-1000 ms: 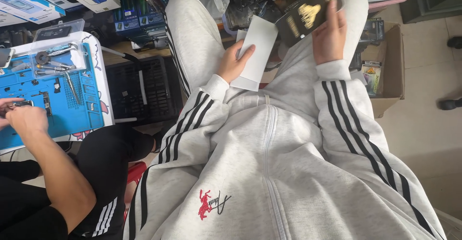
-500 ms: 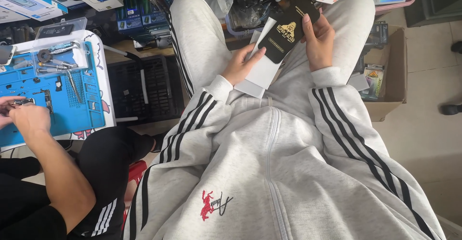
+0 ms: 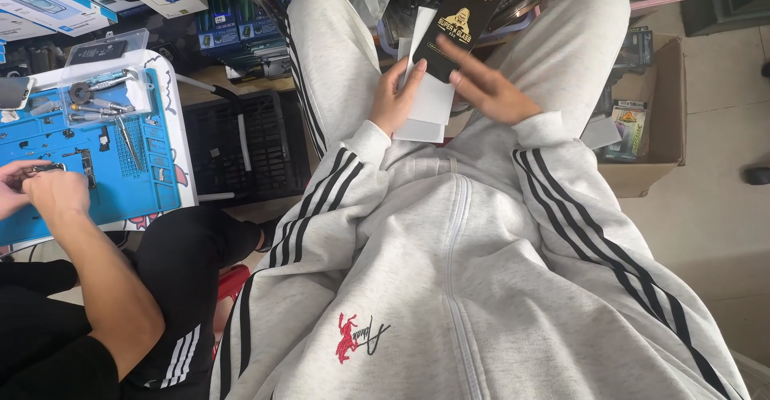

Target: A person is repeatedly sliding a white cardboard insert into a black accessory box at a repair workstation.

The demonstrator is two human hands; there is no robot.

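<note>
being held above the lap, a black flat package (image 3: 464, 16) and a white sleeve (image 3: 427, 87) are being gripped together by the left hand (image 3: 399, 99), thumb on top and fingers underneath, so that both are being kept level and facing the wearer. the white sleeve is lying directly under the black package and touching it. the right hand (image 3: 491, 89) is being held open, fingers spread, its fingertips resting against the lower edge of the black package; nothing is being grasped by it, apparently to steady or slide the piece. a cardboard box (image 3: 659, 103) is standing on the floor to the right. at a blue worktop (image 3: 120, 175), a co-worker's hand (image 3: 50, 193) is being closed over a small part, which cannot be identified.
</note>
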